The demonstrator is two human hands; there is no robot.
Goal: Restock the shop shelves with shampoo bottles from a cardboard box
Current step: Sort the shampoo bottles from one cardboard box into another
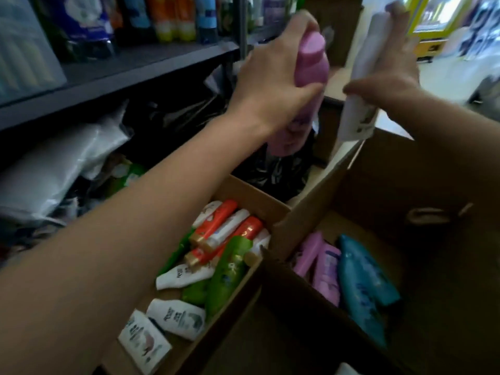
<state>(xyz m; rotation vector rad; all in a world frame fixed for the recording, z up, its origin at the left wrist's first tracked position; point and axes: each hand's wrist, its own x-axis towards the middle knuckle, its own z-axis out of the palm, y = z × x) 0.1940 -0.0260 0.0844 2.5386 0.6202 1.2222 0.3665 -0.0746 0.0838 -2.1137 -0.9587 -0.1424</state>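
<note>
Closest to the camera is the left forearm, stretching up across the frame from bottom left. At the end of it the left hand is wrapped round a pink shampoo bottle, cap end up, fingers curled over the top part and thumb across the front. It's held up in the air above the boxes, about level with the dark shelf. Right hand is grasping a white bottle the same sort of way, also raised, just beside the pink one but not touching it as far as I can see. Everything's a bit motion-blurred so labels are unreadable.

Below the arms there are two open cardboard boxes side by side. Left box is full of tubes lying loose: orange ones, green ones and white ones, all piled over each other. Right box has purple bottles and blue bottles lying flat at the bottom.

Up on the shelf stands a row of colourful bottles, orange and blue among them. Under the shelf is a heap of white plastic bags and darker packaging.
</note>
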